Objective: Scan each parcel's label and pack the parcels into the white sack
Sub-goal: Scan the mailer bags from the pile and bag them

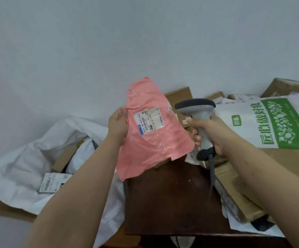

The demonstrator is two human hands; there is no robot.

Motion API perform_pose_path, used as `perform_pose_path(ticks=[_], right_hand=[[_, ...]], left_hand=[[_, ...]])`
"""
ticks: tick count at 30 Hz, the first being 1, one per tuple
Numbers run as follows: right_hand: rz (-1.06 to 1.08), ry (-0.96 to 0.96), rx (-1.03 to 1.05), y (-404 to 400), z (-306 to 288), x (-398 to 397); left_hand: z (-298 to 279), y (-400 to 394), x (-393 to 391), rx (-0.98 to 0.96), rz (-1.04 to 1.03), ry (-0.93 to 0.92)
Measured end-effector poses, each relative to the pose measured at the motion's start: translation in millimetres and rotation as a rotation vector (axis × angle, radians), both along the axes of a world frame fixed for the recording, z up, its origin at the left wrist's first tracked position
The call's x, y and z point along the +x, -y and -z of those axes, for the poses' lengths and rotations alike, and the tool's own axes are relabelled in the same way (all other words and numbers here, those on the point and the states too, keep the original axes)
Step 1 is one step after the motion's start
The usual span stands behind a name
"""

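My left hand [117, 125] grips the left edge of a pink plastic parcel [152, 138] and holds it up above the table, its white label [149, 120] facing me. My right hand [211, 133] grips the handle of a grey barcode scanner [198, 111], whose dark head sits just right of the parcel and points at it. The white sack [25, 167] lies open at the lower left with several parcels inside, one showing a barcode label [53, 182].
A dark brown table [172, 197] lies below my hands. To the right are cardboard boxes [286, 88], a white bag with green print [273, 122] and more parcels [238, 199]. The scanner's cable [212, 172] hangs over the table. A pale wall fills the background.
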State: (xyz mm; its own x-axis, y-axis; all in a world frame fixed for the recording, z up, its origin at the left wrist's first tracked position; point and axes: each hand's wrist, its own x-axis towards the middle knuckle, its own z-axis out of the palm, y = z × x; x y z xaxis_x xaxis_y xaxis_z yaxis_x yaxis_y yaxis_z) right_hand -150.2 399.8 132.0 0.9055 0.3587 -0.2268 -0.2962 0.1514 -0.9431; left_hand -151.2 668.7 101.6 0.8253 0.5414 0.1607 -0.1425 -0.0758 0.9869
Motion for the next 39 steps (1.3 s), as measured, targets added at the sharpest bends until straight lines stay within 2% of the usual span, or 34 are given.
perform_pose_path(ticks=[7,10,13,15,19,21,24,27,30,32,34,37,39], right_hand=[[-0.092,0.09,-0.067,-32.7,4.2,-22.7],[-0.152,0.238,-0.227,-37.8,1.8,-35.1],[-0.172,0.392,-0.428,-43.6,1.5,-44.5],[-0.056,0.414,-0.445,-49.5,6.6,-45.9],[0.147,0.353,-0.339,-55.8,13.1,-43.8],[0.141,0.439,-0.357,-59.3,14.0,-45.7],[0.121,0.537,-0.374,-71.0,11.7,-54.4],[0.043,0.506,-0.399,-79.5,11.0,-61.5],[0.054,0.463,-0.488,-79.4,16.4,-58.7],[0.117,0.428,-0.538,-78.2,18.5,-54.6],[0.199,0.355,-0.487,-75.0,19.1,-49.5],[0.345,0.229,-0.374,-66.3,19.2,-41.3],[0.424,0.176,-0.302,-63.9,19.7,-36.5]], left_hand=[[0.8,-34.1,-41.8,0.021,0.002,-0.025],[1.6,-48.6,-50.7,0.053,-0.008,-0.079],[0.6,-63.5,-59.0,0.245,-0.044,-0.189],[-1.7,-69.0,-67.1,0.324,0.037,-0.222],[-11.5,-65.2,-85.0,0.281,0.331,-0.282],[-19.0,-55.5,-88.5,0.343,0.451,-0.335],[-31.8,-33.4,-89.9,0.6,0.576,-0.387],[-41.6,-10.3,-91.6,0.493,0.617,-0.292],[-42.4,2.3,-86.9,0.454,0.52,-0.147],[-42.5,1.2,-83.0,0.49,0.369,-0.088],[-42.6,-7.5,-81.6,0.574,0.171,-0.049],[-36.6,-23.3,-89.2,0.814,-0.044,-0.146],[-26.2,-26.3,-94.6,0.853,-0.01,-0.298]])
